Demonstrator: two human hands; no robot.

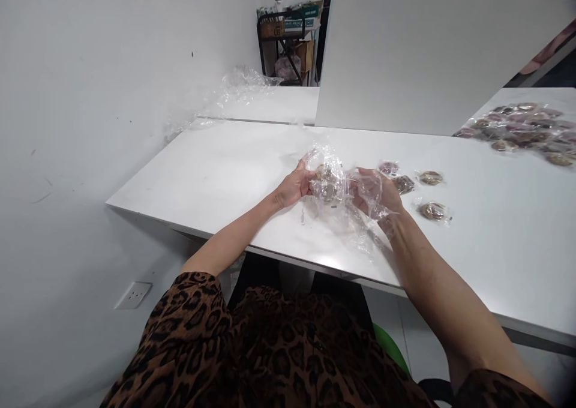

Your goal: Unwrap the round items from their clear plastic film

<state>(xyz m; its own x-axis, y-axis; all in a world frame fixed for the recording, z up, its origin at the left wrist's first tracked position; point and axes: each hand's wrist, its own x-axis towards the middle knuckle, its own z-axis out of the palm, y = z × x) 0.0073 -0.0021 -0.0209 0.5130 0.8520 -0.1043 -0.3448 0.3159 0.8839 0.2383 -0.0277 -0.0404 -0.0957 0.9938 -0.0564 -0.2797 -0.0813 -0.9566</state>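
Observation:
Between my hands, above the white table [252, 156], is a brownish round bundle [327, 175] inside crinkled clear plastic. My left hand [294, 185] grips the bundle's left side through the film, thumb and fingers closed. My right hand [380, 193] holds the clear plastic bag [360, 216] on the other side; the loose film drapes over its fingers and hangs toward the table's front edge. Just beyond the right hand lie several small wrapped bundles: a purplish one [389, 168], a dark brown one [404, 184], and tan ones [431, 177] nearer the right.
A pile of wrapped bundles [522, 126] lies at the far right. A white panel [405, 54] stands behind the table. Loose clear plastic [245, 81] gathers by the left wall. A black shelf cart [283, 36] with boxes stands at the back.

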